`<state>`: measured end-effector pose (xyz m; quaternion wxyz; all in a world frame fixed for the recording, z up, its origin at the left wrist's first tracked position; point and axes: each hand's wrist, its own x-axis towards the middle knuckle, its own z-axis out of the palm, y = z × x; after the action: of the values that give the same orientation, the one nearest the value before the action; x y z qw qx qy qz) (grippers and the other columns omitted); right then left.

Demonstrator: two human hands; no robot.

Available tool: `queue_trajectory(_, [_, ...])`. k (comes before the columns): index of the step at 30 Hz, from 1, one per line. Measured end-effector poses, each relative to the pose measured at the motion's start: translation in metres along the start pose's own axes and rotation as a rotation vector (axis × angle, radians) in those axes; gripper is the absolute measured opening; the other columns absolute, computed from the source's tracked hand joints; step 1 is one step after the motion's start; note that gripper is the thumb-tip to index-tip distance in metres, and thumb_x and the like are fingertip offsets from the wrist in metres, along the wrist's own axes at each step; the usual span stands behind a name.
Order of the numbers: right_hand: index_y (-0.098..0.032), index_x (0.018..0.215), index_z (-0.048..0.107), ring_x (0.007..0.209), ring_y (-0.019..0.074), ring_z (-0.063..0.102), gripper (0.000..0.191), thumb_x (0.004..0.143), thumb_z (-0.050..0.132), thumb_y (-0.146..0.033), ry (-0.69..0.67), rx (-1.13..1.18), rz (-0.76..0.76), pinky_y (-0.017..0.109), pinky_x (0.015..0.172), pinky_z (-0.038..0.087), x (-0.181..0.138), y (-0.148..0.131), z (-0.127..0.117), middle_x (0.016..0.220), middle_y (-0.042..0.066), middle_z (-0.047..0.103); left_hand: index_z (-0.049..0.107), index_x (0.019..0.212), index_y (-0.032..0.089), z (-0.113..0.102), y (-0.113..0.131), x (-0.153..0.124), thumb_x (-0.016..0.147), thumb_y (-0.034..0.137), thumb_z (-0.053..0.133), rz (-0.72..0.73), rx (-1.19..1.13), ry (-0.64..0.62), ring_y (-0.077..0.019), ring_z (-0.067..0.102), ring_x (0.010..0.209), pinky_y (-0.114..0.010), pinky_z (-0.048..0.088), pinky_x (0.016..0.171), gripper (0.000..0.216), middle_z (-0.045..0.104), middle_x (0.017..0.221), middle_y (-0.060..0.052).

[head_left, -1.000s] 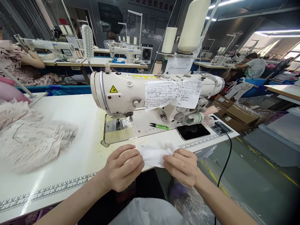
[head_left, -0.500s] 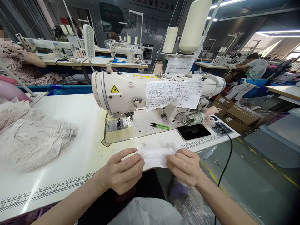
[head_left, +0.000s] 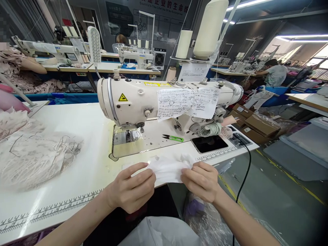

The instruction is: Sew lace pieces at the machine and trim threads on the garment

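A small piece of thin white fabric (head_left: 167,169) is stretched between my two hands at the front edge of the white sewing table (head_left: 84,150). My left hand (head_left: 134,186) pinches its left end, fingers curled. At the right end, my right hand (head_left: 201,181) grips it with closed fingers. Behind the fabric stands a white sewing machine (head_left: 133,102) with handwritten papers (head_left: 174,102) fixed to its arm. Green-handled thread snips (head_left: 174,138) lie on the machine bed, apart from both hands.
Cream lace fabric (head_left: 38,160) lies heaped on the table's left. A dark phone (head_left: 209,145) and coiled pale cord (head_left: 210,130) sit to the right. A black cable (head_left: 244,184) hangs off the right edge. Large thread cones (head_left: 211,30) stand behind the machine. Other people work further back.
The view has shifted slightly, so the machine and table appear a little further left. Both hands keep the same hold on the white fabric.
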<state>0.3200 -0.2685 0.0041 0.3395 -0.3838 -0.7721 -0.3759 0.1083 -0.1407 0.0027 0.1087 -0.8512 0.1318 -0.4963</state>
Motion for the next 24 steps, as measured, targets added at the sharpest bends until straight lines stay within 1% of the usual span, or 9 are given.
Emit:
queue_trajectory(3, [-0.018,0.050,0.052,0.053,0.0096,0.041,0.032,0.073,0.061,0.004,0.021,-0.004,0.011,0.029,0.047,0.033,-0.001,0.001,0.001,0.079,0.004,0.066,0.065,0.067,0.015,0.000,0.000,0.001,0.084,0.001,0.058,-0.010,0.010,-0.006,-0.0141,0.066,0.077,-0.032,0.059,0.081,0.023,0.071,0.074,0.000])
queue_trajectory(8, [-0.017,0.058,0.056,0.055,0.0102,0.044,0.028,0.080,0.055,0.001,0.033,0.045,0.061,0.029,0.049,0.034,-0.005,0.004,0.003,0.084,0.007,0.067,0.063,0.066,0.014,0.002,0.001,0.002,0.084,0.000,0.060,-0.026,0.008,0.011,-0.0156,0.066,0.073,-0.035,0.058,0.077,0.022,0.070,0.071,-0.002])
queue_trajectory(11, [-0.018,0.063,0.057,0.054,0.0100,0.044,0.028,0.085,0.050,-0.002,0.058,0.087,0.139,0.028,0.049,0.033,-0.006,0.005,0.006,0.084,0.006,0.066,0.062,0.068,0.013,0.004,0.000,0.003,0.085,0.001,0.060,-0.084,-0.012,0.018,-0.0171,0.066,0.074,-0.037,0.057,0.077,0.021,0.070,0.072,-0.004])
queue_trajectory(14, [-0.019,0.064,0.056,0.053,0.0099,0.041,0.031,0.088,0.044,-0.004,0.110,0.118,0.211,0.027,0.048,0.032,-0.004,0.005,0.009,0.084,0.006,0.065,0.060,0.068,0.015,0.006,-0.001,0.004,0.086,0.002,0.059,-0.171,-0.022,0.017,-0.0169,0.064,0.074,-0.037,0.056,0.076,0.023,0.069,0.072,-0.002])
queue_trajectory(16, [-0.019,0.064,0.056,0.054,0.0102,0.040,0.031,0.089,0.044,-0.004,0.124,0.130,0.251,0.027,0.048,0.032,-0.004,0.004,0.011,0.085,0.006,0.065,0.059,0.067,0.016,0.007,-0.001,0.005,0.086,0.001,0.059,-0.212,-0.024,0.023,-0.0168,0.063,0.073,-0.036,0.055,0.076,0.024,0.069,0.071,-0.002])
queue_trajectory(19, [-0.019,0.064,0.057,0.056,0.0106,0.041,0.031,0.088,0.045,-0.004,0.110,0.136,0.300,0.026,0.049,0.033,-0.004,0.003,0.011,0.086,0.006,0.065,0.059,0.067,0.017,0.007,-0.002,0.007,0.085,0.001,0.059,-0.234,-0.023,0.023,-0.0166,0.062,0.073,-0.036,0.054,0.078,0.024,0.068,0.072,-0.002])
queue_trajectory(24, [-0.020,0.063,0.059,0.054,0.0099,0.042,0.033,0.087,0.044,-0.003,0.098,0.135,0.325,0.026,0.050,0.034,-0.006,0.002,0.011,0.087,0.005,0.066,0.059,0.068,0.018,0.007,-0.002,0.007,0.087,0.001,0.057,-0.252,-0.021,0.024,-0.0161,0.062,0.073,-0.036,0.054,0.080,0.025,0.068,0.073,-0.001])
